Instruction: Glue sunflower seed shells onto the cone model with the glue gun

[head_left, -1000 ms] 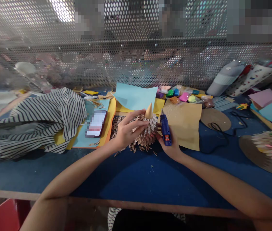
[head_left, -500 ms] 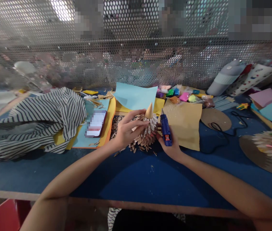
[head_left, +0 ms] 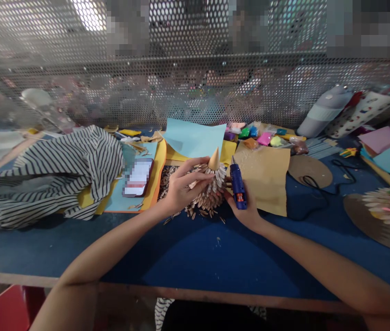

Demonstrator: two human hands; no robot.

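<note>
A paper cone covered in pale seeds [head_left: 212, 186] stands on the blue tabletop [head_left: 195, 257], its bare tan tip pointing up. My left hand [head_left: 181, 186] is closed round the cone's left side, fingers pressed on the seed rows. My right hand [head_left: 243, 209] grips a blue glue gun [head_left: 238, 187] upright just right of the cone, nozzle up. Loose seeds [head_left: 195, 214] lie scattered at the cone's base.
A striped cloth [head_left: 57, 172] lies at the left beside a phone [head_left: 138, 177] on coloured paper. Brown paper [head_left: 265, 177], clay packets [head_left: 260, 137], a cardboard disc [head_left: 310, 171], a black cord and another seed-covered piece [head_left: 386, 209] fill the right. A perforated metal screen [head_left: 195, 82] backs the table.
</note>
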